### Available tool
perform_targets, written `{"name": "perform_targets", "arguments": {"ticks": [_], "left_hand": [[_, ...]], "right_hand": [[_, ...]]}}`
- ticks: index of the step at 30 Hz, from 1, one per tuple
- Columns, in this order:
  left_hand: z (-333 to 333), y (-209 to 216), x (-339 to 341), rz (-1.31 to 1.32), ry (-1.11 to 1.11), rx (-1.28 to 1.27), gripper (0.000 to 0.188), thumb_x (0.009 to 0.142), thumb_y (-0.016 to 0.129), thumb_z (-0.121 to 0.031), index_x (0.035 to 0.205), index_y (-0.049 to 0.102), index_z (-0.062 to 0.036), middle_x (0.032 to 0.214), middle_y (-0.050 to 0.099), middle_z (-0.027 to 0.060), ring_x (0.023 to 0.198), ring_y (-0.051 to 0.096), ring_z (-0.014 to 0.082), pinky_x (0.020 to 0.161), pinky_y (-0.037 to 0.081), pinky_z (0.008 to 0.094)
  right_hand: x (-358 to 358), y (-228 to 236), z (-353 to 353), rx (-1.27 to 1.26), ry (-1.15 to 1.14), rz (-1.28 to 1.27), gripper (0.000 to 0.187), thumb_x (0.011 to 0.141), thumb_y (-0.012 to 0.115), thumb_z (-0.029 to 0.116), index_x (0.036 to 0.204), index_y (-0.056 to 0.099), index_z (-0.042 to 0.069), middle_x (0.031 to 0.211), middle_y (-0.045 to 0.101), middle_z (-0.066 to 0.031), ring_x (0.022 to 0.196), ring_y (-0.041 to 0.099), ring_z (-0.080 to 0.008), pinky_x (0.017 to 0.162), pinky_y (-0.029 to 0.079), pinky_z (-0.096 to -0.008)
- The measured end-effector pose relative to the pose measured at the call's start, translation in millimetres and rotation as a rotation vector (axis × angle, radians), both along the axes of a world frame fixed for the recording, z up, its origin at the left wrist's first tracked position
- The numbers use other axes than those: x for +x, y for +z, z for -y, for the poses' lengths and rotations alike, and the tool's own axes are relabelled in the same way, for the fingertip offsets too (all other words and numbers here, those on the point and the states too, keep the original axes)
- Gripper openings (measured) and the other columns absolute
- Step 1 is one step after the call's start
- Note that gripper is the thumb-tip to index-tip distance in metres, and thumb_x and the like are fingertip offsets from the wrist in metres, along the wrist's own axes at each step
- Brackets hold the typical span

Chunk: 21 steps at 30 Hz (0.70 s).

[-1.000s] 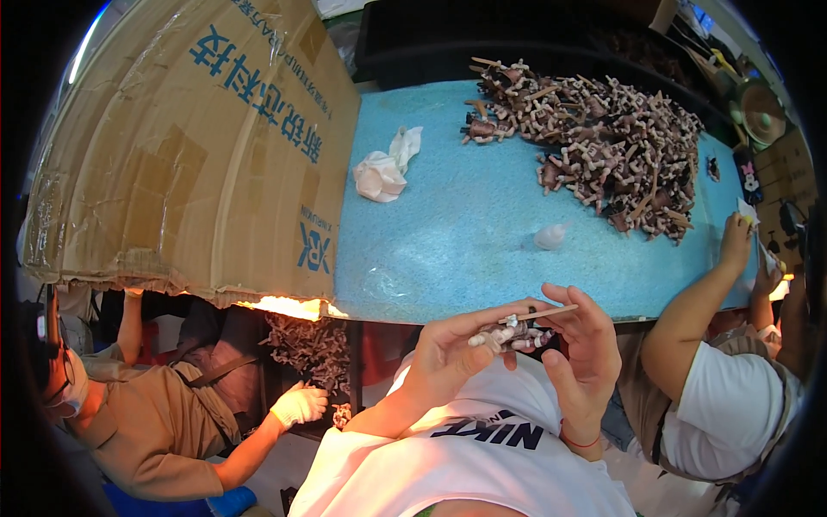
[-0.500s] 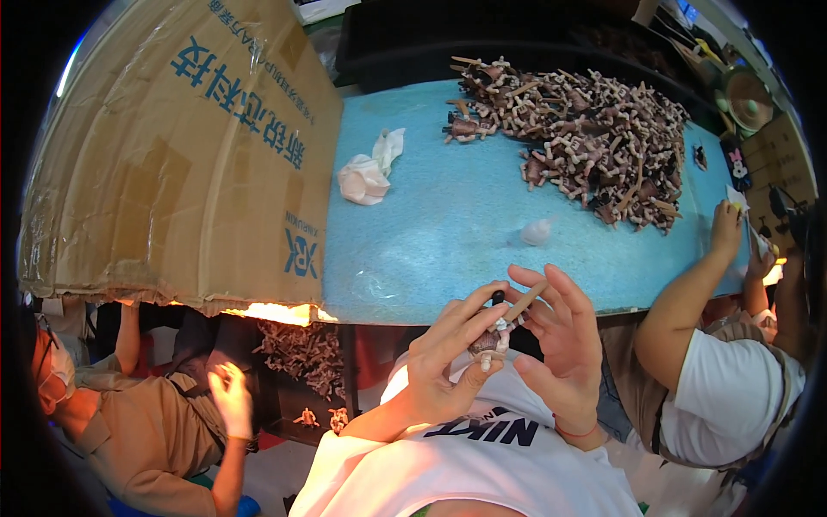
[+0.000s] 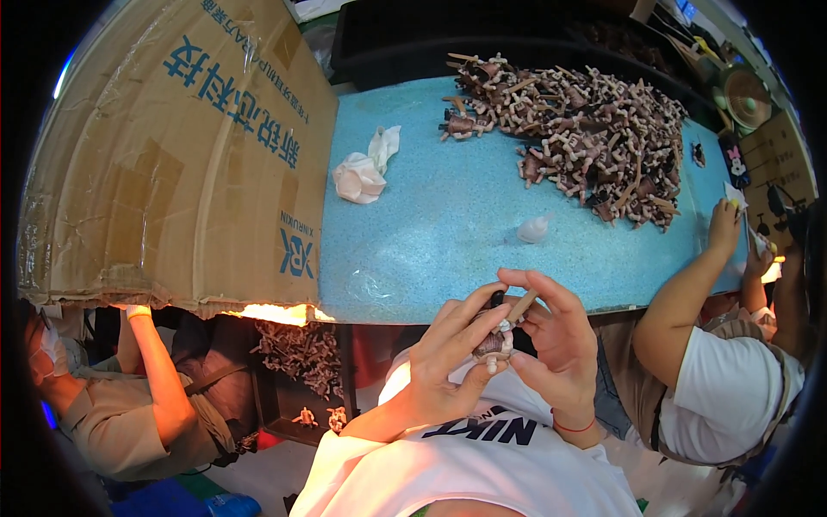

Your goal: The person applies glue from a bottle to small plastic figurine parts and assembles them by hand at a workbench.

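Above my lap, just off the table's near edge, my left hand (image 3: 441, 358) pinches a small figurine (image 3: 493, 344) with a brown body and pale limbs. A dark round part stands up between the fingers, and a flat tan piece (image 3: 522, 305) sticks up from its right side. My right hand (image 3: 556, 345) curls round the figurine's right side, thumb against it and index finger arched over the tan piece. Its other fingertips are partly hidden behind the figurine. On the blue table (image 3: 413, 233) beyond lies a big pile of similar figurines (image 3: 594, 138).
A tall cardboard box (image 3: 172, 172) stands at the left. Crumpled white tissue (image 3: 359, 178) and a small translucent bottle (image 3: 534, 228) lie on the table. Below the edge, a dark bin (image 3: 297, 370) holds more figurines. Co-workers sit at left (image 3: 138, 388) and right (image 3: 724, 388).
My right hand has closed in on the figurine from the right, its raised fingers now bent over it. At left, the co-worker's arm has reached up to the box.
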<state>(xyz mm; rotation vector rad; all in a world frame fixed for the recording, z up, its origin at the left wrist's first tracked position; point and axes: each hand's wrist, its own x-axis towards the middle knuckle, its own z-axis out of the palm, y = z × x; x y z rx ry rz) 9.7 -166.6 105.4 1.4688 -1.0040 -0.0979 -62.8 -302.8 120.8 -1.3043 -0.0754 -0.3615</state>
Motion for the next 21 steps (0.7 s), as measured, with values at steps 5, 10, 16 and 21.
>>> {"name": "perform_targets", "arguments": {"ticks": [5, 10, 16, 21], "left_hand": [[0, -1, -1, 0.010, 0.015, 0.013, 0.045, 0.077, 0.060, -0.006, 0.119, 0.049, 0.0056, 0.123, 0.046, 0.0254, 0.091, 0.054, 0.0284, 0.078, 0.046, 0.0328], [-3, -4, 0, -0.822, -0.209, -0.196, 0.047, 0.088, 0.055, -0.024, 0.123, 0.046, 0.0056, 0.123, 0.048, 0.0191, 0.096, 0.056, 0.0233, 0.079, 0.046, 0.0304], [-2, -7, 10, -1.339, -0.589, -0.435, 0.066, 0.086, 0.056, -0.036, 0.129, 0.033, 0.0093, 0.118, 0.050, 0.0170, 0.097, 0.056, 0.0232, 0.072, 0.047, 0.0307], [-1, -11, 9, -1.499, -0.791, -0.576, 0.065, 0.089, 0.050, -0.038, 0.131, 0.030, 0.0073, 0.118, 0.050, 0.0167, 0.096, 0.056, 0.0245, 0.074, 0.048, 0.0332]], "right_hand": [[1, -3, 1, -0.038, 0.011, 0.001, 0.065, 0.070, 0.056, -0.008, 0.131, 0.032, -0.001, 0.133, 0.036, -0.0176, 0.115, 0.045, -0.0224, 0.093, 0.039, -0.0338], [-3, 0, -1, -0.031, -0.069, -0.065, 0.072, 0.069, 0.061, -0.007, 0.133, 0.028, 0.000, 0.133, 0.036, -0.0179, 0.111, 0.048, -0.0235, 0.091, 0.041, -0.0343], [-13, -6, 4, -0.083, -0.197, -0.025, 0.077, 0.069, 0.065, -0.003, 0.135, 0.025, 0.001, 0.132, 0.037, -0.0218, 0.112, 0.048, -0.0286, 0.090, 0.042, -0.0372], [-14, -3, 2, -0.140, -0.233, -0.032, 0.074, 0.072, 0.064, 0.000, 0.135, 0.025, 0.001, 0.129, 0.039, -0.0231, 0.112, 0.048, -0.0294, 0.090, 0.041, -0.0376]]}}
